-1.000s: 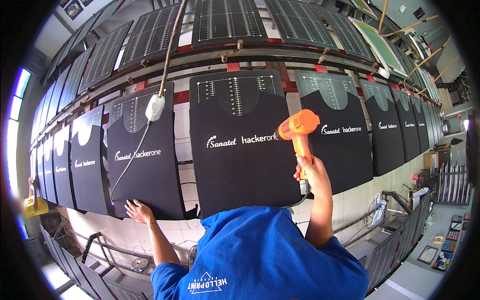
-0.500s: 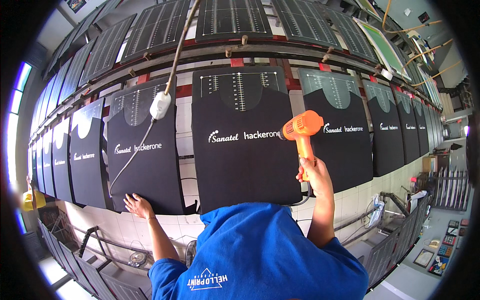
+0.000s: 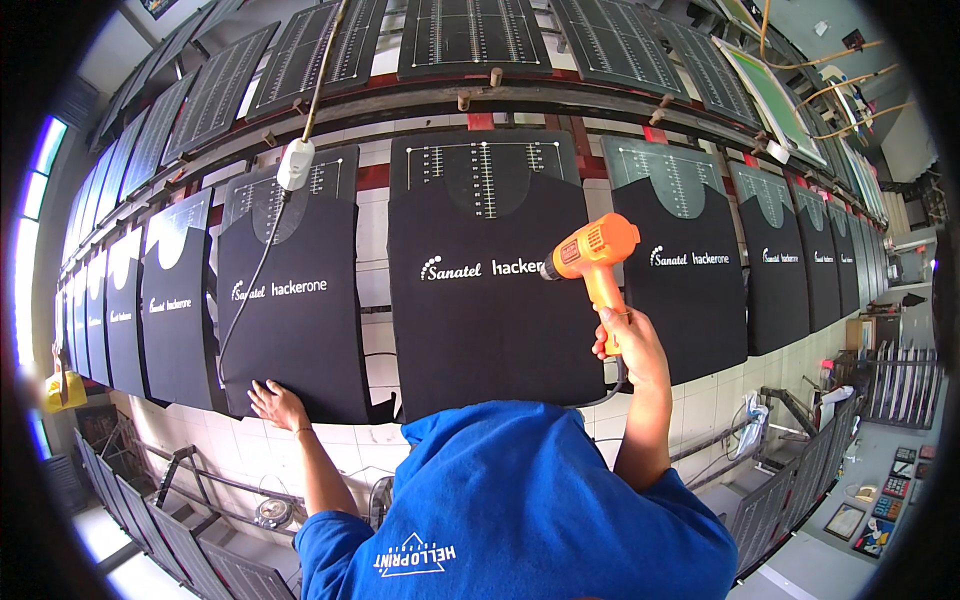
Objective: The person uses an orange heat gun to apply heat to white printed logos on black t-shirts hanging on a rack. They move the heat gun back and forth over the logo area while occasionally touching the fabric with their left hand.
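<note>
An orange heat gun (image 3: 600,245) is gripped by its handle in my right hand (image 3: 632,338). Its dark nozzle points left, over the right part of the white print on the middle black shirt panel (image 3: 490,340). With fingers spread, my left hand (image 3: 278,405) rests on the lower edge of the black panel to the left (image 3: 290,345). Each panel lies on a dark printing board with white ruler marks, which show at the neck cut-out. From the heat gun's handle a dark cord runs down and behind my blue-sleeved body.
A white plug connector (image 3: 295,165) hangs on a cord across the left panel. More printed black panels (image 3: 680,290) line up on both sides. Behind a metal rail stand bare ruled boards (image 3: 473,40). A yellow item (image 3: 66,391) is at the far left, and a metal rack (image 3: 905,380) at the right.
The heat gun has shifted slightly left, its nozzle now covering more of the print's right end. The hanging connector has swung left and up. My left hand stays on the left panel.
</note>
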Demonstrator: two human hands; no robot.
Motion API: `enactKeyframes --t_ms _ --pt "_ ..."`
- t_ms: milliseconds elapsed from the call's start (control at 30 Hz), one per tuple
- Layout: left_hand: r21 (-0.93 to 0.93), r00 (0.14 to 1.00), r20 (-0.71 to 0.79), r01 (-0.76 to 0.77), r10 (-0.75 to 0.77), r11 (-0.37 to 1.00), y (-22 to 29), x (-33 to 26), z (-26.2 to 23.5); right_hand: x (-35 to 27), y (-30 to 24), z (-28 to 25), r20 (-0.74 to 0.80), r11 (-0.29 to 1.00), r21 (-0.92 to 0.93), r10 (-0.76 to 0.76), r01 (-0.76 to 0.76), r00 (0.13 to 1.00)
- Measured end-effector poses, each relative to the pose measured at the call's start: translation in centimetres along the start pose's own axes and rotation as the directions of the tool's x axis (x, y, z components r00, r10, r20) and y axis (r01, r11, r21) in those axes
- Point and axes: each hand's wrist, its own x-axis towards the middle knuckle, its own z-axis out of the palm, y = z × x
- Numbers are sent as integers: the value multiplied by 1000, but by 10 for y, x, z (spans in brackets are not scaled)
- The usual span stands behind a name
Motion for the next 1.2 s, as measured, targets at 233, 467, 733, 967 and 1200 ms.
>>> enactKeyframes --t_ms 233,467,733,967,1200 --pt "-17 1000 -3 15 -15 1000 2 -2 -3 3 -1 2 26 1000 9 13 -13 1000" --pt "-7 999 -32 0 0 1000 9 -5 -6 4 -2 9 40 1000 -22 -8 9 999" --pt "0 1000 -24 -2 2 1000 8 -4 -4 6 -3 16 70 999 -44 -8 11 998" --pt "-4 999 -35 2 -2 1000 12 -6 -6 5 -4 22 74 995 -95 -18 25 997" --pt "-36 999 -37 -1 0 999 5 -4 -1 5 -6 24 85 997 -73 -4 10 996"
